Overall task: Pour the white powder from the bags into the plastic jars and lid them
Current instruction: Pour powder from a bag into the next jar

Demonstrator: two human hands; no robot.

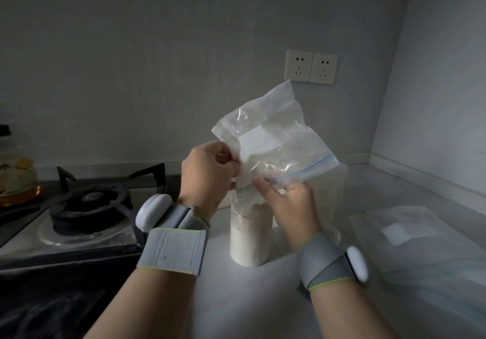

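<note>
Two bags and one jar show. One bag (268, 141) is upended between both hands, its zip mouth at the rim of the jar (249, 233), which stands on the table (236, 299) directly below the grips, nearly full of white powder. The left hand (207, 175) pinches the bag's left edge in a tight grip; the right hand (289, 201) grasps the blue zip strip by the fingertips. The second bag (410, 236) lies flat, right of the right hand. Two sockets (310, 67) sit on the wall beyond.

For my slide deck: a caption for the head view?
Both hands tip a zip bag of white powder into a jar.
</note>
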